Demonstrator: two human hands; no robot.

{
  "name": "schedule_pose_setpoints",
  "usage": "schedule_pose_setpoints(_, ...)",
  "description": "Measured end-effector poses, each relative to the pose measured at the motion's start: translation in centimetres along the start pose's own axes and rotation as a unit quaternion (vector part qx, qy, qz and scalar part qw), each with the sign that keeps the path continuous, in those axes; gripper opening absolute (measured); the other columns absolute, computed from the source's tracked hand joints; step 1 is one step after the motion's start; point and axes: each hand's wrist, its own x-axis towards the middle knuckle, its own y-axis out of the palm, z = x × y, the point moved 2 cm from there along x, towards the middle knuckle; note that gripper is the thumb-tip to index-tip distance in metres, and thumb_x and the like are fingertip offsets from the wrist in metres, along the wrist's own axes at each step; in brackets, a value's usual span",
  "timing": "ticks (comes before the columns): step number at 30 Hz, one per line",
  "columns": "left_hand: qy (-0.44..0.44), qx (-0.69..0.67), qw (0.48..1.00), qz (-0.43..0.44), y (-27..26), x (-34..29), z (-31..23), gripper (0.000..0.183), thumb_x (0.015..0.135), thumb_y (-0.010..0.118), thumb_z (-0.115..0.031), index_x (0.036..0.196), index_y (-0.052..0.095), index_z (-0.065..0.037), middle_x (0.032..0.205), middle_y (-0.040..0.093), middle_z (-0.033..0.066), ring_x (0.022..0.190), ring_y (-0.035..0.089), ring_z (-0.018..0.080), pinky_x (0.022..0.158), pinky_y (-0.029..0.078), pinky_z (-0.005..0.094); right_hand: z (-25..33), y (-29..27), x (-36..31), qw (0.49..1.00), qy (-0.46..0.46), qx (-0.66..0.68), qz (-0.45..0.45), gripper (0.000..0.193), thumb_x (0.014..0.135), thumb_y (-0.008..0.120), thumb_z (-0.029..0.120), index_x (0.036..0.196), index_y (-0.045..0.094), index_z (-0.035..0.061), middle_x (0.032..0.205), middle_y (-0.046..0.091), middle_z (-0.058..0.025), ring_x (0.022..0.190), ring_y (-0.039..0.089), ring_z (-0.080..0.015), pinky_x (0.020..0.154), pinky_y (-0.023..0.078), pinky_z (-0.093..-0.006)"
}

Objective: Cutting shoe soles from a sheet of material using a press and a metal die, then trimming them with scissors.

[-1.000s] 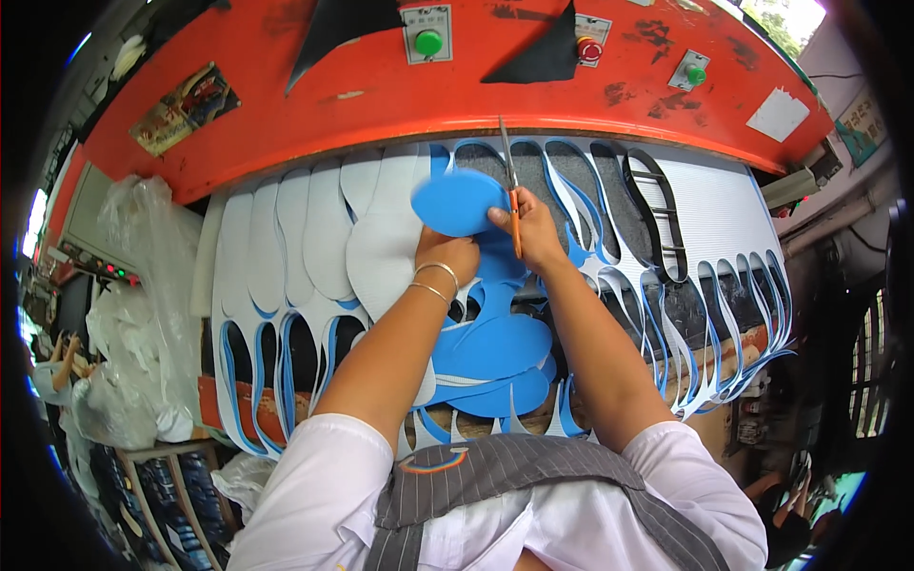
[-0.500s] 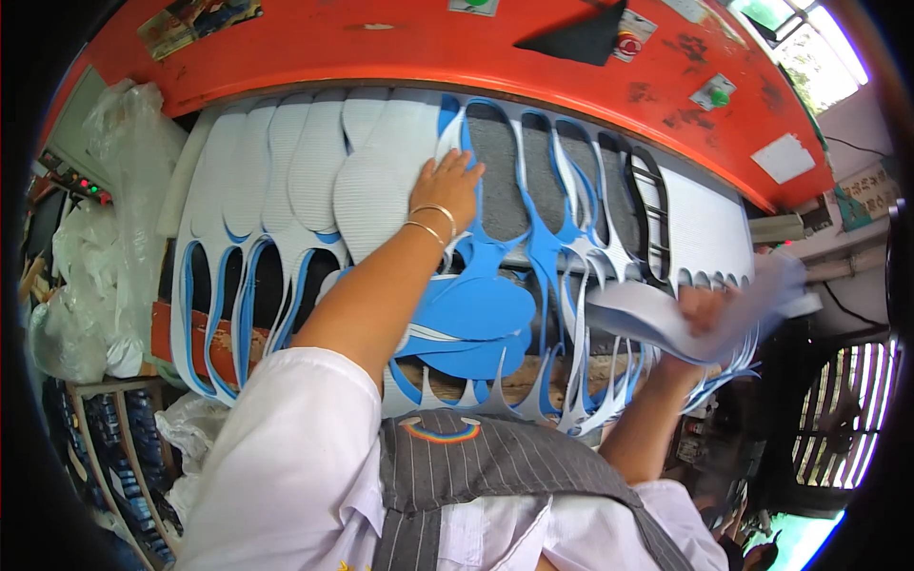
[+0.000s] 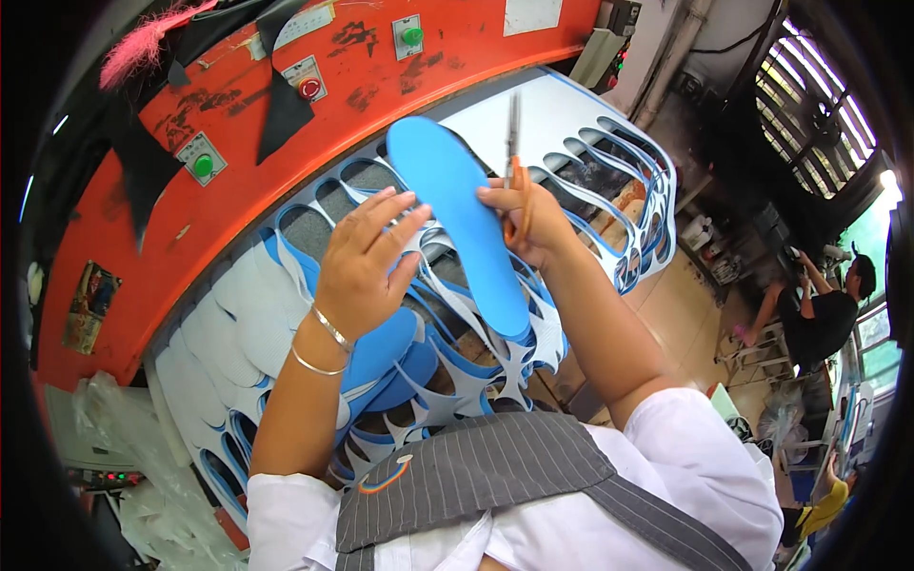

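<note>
A blue insole (image 3: 447, 205) stands tilted in front of me, pinched along its right edge by my right hand (image 3: 538, 228). That same hand also carries scissors (image 3: 517, 190) with orange handles, their blades pointing up and blurred. Beside the insole's left edge is my left hand (image 3: 362, 262), fingers apart and holding nothing; whether a fingertip touches the insole I cannot tell. Below the hands lies a foam sheet (image 3: 433, 333), white and blue, full of insole-shaped holes. Several loose blue insoles (image 3: 381, 352) are piled near my left forearm.
Overlapping white insoles (image 3: 233, 319) cover the left of the worktable. Behind it rises a red machine panel (image 3: 347, 81) with green and red buttons. Clear plastic bags (image 3: 143, 466) hang at lower left. A person (image 3: 824, 319) in dark clothes is at far right.
My view has turned right. My left hand has come off the white insoles. My right hand has moved in from the right, and the insole, blurred before, now shows its blue face.
</note>
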Motion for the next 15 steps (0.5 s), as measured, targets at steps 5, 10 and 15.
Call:
schedule_pose_setpoints(5,0.078,0.193,0.976,0.056,-3.4,-3.7,-3.0,0.051,0.074,0.062,-0.004,0.119,0.059,-0.028,0.133,0.047,0.001,0.13,0.036,0.0206,0.108,0.025,0.0392,-5.0,5.4,-0.8,0.979,0.16,-0.041,0.123,0.017,0.076,0.068,0.007,0.086,0.056,0.0012,0.062,0.053,-0.0022,0.044,0.051,-0.0081,0.036,0.039,-0.0188)
schedule_pose_setpoints(10,0.025,0.224,0.972,0.073,-6.9,-9.3,-2.1,0.039,0.072,0.063,-0.009,0.11,0.064,-0.018,0.118,0.059,0.0064,0.115,0.052,0.0255,0.103,0.032,0.041,-12.7,10.2,-3.4,0.934,0.273,-0.021,0.231,0.018,0.08,0.067,0.016,0.087,0.058,0.0017,0.071,0.058,-0.0046,0.053,0.055,-0.0116,0.041,0.043,-0.0222)
schedule_pose_setpoints(15,-0.432,0.162,0.841,-0.282,-18.4,-15.6,1.8,0.019,0.092,0.056,-0.017,0.088,0.064,-0.001,0.089,0.065,0.0064,0.079,0.061,0.0173,0.074,0.048,0.032,-11.6,7.1,-0.8,0.739,-0.046,-0.616,0.269,0.038,0.079,0.069,0.035,0.086,0.062,-0.0017,0.068,0.06,-0.0129,0.059,0.059,-0.0201,0.052,0.046,-0.034)
